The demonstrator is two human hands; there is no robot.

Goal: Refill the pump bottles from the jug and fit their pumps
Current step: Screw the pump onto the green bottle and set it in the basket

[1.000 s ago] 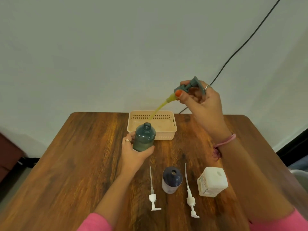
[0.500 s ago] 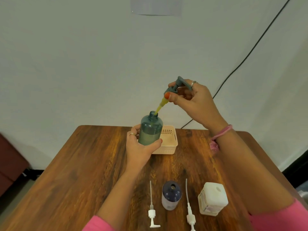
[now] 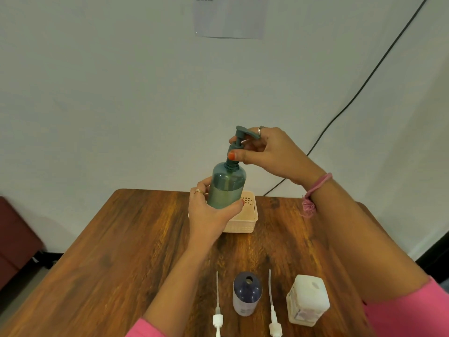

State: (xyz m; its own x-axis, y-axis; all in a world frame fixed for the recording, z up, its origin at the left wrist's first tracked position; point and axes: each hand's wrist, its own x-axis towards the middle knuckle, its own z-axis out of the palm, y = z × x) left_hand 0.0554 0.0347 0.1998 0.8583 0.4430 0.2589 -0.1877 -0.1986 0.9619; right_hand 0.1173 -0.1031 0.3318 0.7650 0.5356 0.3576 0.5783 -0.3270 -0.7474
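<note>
My left hand (image 3: 209, 215) grips a teal translucent bottle (image 3: 227, 184), partly filled with yellowish liquid, and holds it up above the table. My right hand (image 3: 264, 152) pinches the collar of the teal pump (image 3: 239, 139), which sits at the bottle's neck with its tube down inside. A dark blue bottle (image 3: 247, 294) stands open near the front edge. Two white pumps lie flat, one left of it (image 3: 218, 310) and one right of it (image 3: 273, 312). The white jug (image 3: 307, 300) stands at the front right.
A beige perforated basket (image 3: 247, 215) sits on the wooden table (image 3: 121, 251) behind the held bottle. A black cable (image 3: 352, 100) runs down the white wall. A dark red cabinet (image 3: 14, 234) stands at the left.
My right hand lowered the teal pump, so its yellow-wet tube went fully into the bottle and the collar reached the neck. The view tilted upward.
</note>
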